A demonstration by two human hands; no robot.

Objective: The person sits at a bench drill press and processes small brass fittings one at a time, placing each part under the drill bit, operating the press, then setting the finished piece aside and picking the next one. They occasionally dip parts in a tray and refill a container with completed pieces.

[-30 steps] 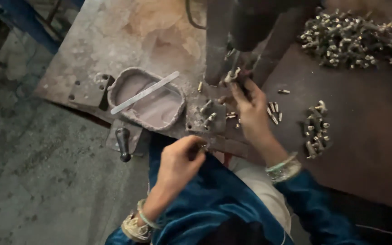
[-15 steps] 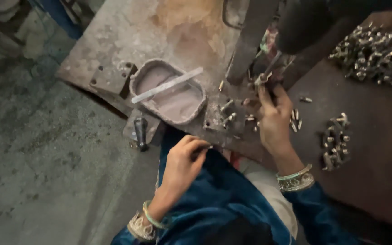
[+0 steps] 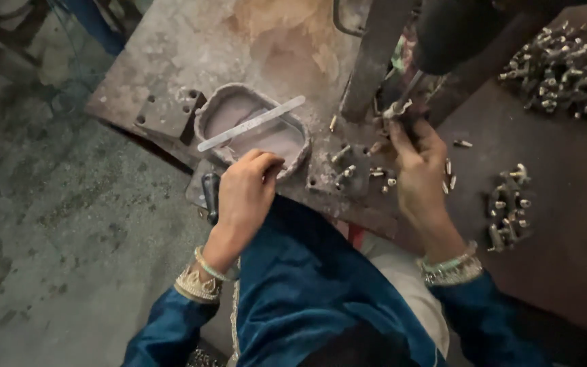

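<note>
Risk of pinched fingers under the dark press [image 3: 402, 61] just above the right hand [image 3: 412, 170], clamped on a small metal piece [image 3: 397, 109] there; left hand [image 3: 246, 194], curled shut by the grey tray [image 3: 253, 129], contents unclear.

Likely a small metal workshop: scarred steel bench [image 3: 171, 61], press frame [image 3: 375, 54], heaped metal parts [image 3: 565, 68].

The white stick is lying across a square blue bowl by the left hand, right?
Not quite. In the head view the white stick does lie across a bowl by the left hand, but that bowl is a grey, rounded oval, not square or blue.
</note>
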